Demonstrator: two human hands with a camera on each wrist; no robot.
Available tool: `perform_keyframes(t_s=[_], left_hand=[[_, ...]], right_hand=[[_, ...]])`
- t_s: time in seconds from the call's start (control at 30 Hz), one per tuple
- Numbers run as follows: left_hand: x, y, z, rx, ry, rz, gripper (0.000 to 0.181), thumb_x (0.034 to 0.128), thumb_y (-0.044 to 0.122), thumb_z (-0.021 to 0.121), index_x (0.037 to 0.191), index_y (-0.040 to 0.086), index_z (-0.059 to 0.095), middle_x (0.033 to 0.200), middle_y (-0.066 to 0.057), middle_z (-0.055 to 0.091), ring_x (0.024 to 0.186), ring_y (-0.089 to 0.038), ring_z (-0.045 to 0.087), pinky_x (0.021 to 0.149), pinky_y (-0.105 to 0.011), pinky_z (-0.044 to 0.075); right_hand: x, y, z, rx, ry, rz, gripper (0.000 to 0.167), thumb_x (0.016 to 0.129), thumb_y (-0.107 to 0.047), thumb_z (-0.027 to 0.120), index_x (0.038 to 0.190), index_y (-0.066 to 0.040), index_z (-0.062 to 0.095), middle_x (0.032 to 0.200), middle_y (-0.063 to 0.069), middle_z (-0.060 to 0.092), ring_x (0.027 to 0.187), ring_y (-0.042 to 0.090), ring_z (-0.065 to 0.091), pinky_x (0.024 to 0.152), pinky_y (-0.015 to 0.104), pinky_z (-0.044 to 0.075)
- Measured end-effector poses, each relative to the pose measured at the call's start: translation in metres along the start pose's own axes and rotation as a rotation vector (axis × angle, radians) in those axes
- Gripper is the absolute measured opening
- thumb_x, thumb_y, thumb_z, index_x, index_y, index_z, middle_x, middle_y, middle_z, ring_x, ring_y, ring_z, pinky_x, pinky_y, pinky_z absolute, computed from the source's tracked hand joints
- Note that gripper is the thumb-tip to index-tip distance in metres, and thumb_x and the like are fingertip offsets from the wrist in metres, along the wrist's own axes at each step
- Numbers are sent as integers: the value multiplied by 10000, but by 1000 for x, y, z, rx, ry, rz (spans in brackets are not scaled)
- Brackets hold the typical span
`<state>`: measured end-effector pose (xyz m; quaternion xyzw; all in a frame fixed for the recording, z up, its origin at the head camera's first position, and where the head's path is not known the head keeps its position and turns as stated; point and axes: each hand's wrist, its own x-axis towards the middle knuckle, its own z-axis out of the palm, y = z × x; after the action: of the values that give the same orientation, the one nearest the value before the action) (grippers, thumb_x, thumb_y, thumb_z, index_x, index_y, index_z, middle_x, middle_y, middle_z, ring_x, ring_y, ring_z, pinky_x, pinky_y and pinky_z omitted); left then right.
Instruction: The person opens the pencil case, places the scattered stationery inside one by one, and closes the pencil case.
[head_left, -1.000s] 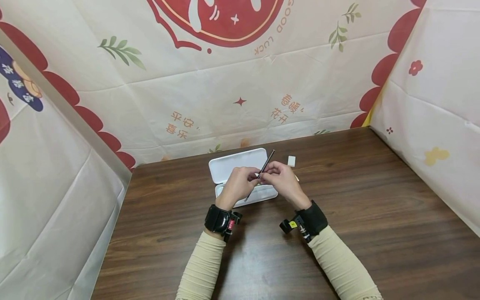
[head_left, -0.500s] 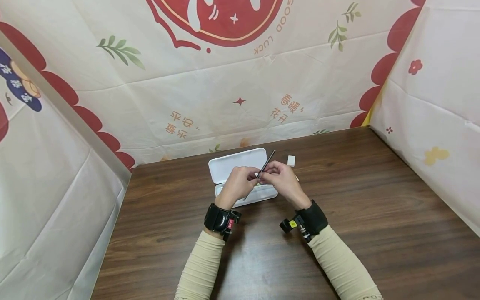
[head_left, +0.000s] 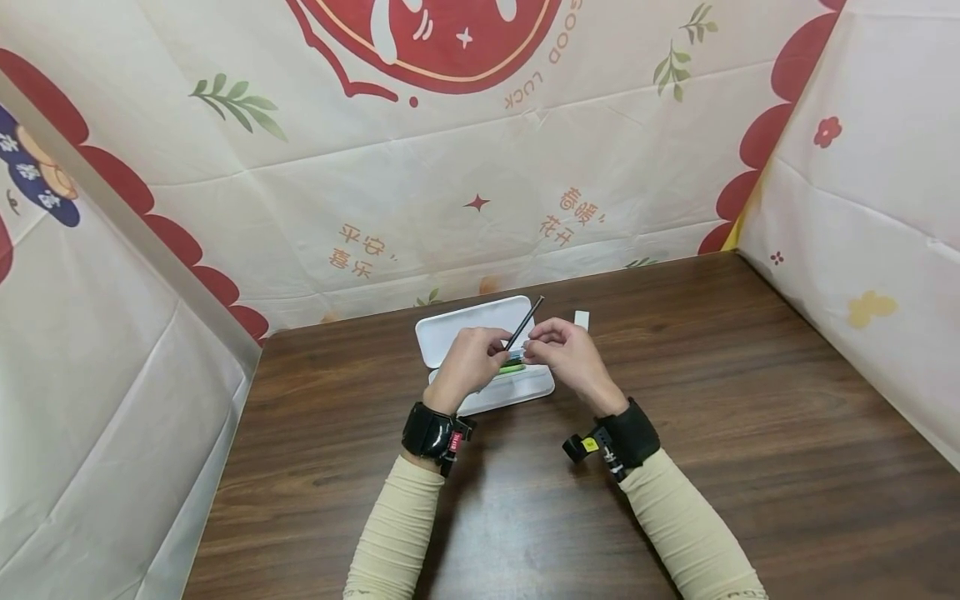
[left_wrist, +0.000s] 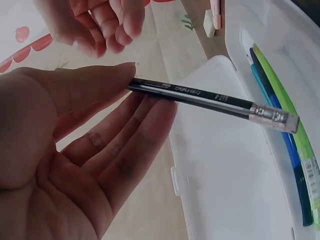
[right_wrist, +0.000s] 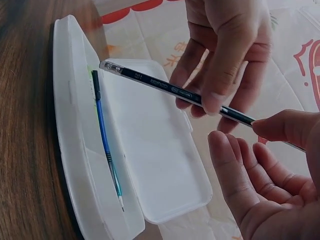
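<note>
My left hand (head_left: 471, 360) pinches a dark pencil (left_wrist: 195, 95) between thumb and fingertips. The pencil is marked HB and has a metal band with a pale eraser at one end, slanting over the open pencil case. In the right wrist view, the left hand (right_wrist: 230, 55) is at the top, and the pencil's far end passes behind the right thumb. My right hand (head_left: 568, 354) hovers beside it, fingers loosely bent, and looks apart from the pencil in the head and left wrist views. The white pencil case (head_left: 517, 387) holds a green pen (left_wrist: 285, 95) and a blue pen (right_wrist: 102, 125).
The case's lid (head_left: 457, 329) is folded back toward the wall. A white eraser (head_left: 582, 320) lies behind the right hand on the brown wooden table (head_left: 712, 400), with a pink stick-like item (left_wrist: 216, 12) next to it. Printed cloth (head_left: 420, 200) hangs around the table.
My right hand has come away from the pencil and a gap has opened between the hands. The left hand has shifted slightly left with the pencil, uncovering the pens in the case.
</note>
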<state>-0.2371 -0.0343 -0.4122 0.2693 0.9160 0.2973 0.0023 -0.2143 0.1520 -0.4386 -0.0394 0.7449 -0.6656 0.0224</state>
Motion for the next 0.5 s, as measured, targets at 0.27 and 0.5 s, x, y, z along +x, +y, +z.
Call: perform_keyframes(t_s=[0.27, 0.5], left_hand=[[3, -5, -4, 15, 20, -9, 244, 905, 49, 694, 1147, 32, 723, 909, -94, 754, 819, -181, 711, 729, -300, 554], [3, -11, -3, 30, 24, -37, 250, 910, 59, 691, 1157, 49, 720, 939, -97, 754, 845, -189, 714, 752, -308, 556]], right_hand=[[2, -1, -5, 5, 32, 4, 254, 920, -45, 622, 1129, 93, 580, 1032, 264, 670, 859, 258, 718, 849, 417, 563], [2, -1, -9, -8, 31, -2, 276, 923, -59, 616, 1136, 110, 567, 1000, 223, 684, 912, 352, 713, 863, 432, 556]])
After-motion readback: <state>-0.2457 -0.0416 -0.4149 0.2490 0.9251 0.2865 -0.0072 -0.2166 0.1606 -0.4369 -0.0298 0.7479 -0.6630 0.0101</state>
